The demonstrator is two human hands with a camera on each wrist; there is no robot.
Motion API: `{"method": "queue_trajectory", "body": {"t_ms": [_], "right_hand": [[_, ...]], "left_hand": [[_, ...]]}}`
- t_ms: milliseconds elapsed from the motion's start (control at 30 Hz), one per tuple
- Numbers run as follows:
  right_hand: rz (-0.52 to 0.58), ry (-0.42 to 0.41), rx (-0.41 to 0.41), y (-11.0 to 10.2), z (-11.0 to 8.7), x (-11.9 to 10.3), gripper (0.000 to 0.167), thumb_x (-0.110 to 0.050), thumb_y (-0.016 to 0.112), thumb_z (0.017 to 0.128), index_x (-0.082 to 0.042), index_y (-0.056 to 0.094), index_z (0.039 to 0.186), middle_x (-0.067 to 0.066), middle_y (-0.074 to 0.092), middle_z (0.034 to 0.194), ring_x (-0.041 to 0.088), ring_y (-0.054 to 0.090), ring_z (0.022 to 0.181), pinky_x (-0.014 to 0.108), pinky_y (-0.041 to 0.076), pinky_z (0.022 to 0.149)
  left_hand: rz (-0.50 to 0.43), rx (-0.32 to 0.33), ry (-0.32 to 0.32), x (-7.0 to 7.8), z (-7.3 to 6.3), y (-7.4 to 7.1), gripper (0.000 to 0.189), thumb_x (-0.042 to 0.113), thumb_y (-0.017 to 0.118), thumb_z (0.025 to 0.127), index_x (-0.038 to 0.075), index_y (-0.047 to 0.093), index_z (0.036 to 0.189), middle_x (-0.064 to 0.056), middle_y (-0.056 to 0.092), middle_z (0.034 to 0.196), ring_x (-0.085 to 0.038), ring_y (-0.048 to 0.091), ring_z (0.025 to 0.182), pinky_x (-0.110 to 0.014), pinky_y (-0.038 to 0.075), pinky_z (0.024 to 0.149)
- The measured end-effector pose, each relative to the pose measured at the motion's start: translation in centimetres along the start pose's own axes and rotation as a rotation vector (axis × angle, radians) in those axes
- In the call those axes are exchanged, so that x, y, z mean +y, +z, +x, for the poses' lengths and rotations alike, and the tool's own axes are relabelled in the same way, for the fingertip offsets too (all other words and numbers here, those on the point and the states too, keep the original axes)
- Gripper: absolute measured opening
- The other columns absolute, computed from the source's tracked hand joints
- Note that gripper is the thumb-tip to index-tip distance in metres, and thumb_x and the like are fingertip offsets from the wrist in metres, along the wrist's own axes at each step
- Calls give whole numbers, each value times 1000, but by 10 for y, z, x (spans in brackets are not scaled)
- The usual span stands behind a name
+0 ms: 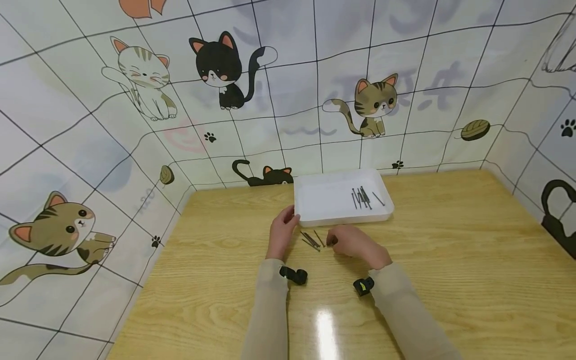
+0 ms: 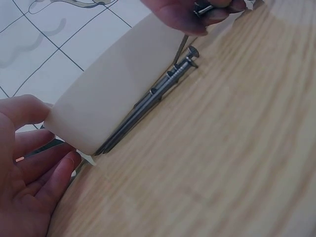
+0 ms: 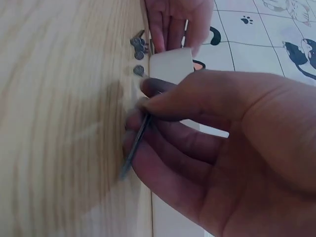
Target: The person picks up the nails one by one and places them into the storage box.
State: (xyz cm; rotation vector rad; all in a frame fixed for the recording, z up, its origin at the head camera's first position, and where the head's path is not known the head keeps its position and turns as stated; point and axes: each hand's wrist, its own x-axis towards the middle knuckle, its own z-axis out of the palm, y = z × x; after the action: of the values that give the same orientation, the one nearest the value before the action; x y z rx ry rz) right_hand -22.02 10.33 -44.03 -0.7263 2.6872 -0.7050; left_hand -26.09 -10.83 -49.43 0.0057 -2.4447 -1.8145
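Observation:
My left hand (image 1: 282, 234) holds the front left corner of a shallow white tray (image 1: 320, 201), with thumb and fingers at its rim. In the right wrist view, my right hand (image 3: 197, 133) pinches a dark metal nail (image 3: 134, 150) between thumb and fingertips, low over the table. Between my hands, several loose nails (image 1: 311, 241) lie on the wood in front of the tray. Seen from the left wrist, these nails (image 2: 148, 101) lie side by side along the tray's front wall. More nails (image 1: 362, 198) lie in the right half of the tray.
The wooden table (image 1: 216, 280) meets walls covered in a cat-patterned print (image 1: 297, 90) at the back and both sides. The tray stands close to the back wall. A dark wrist camera (image 1: 294, 275) is strapped over each sleeve.

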Motion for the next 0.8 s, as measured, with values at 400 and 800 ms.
{"method": "queue_trajectory", "body": {"t_ms": [400,800], "right_hand": [[30,-102,-118,-8,-4,3,27,4,56,75,-11,70,93,1,64,92,13,55,78,32,44,70],[75,-99,-149,-13,-6,7,31,3,56,75,-3,66,104,7,62,102,13,54,80,31,44,72]], "left_hand": [[-6,0,1,2,-2,-1,44,31,56,88,18,50,129,2,54,121,-14,49,106,-37,39,90],[1,4,-11,1,-1,1,44,34,57,87,20,51,128,6,55,117,-11,49,103,-35,39,89]]}}
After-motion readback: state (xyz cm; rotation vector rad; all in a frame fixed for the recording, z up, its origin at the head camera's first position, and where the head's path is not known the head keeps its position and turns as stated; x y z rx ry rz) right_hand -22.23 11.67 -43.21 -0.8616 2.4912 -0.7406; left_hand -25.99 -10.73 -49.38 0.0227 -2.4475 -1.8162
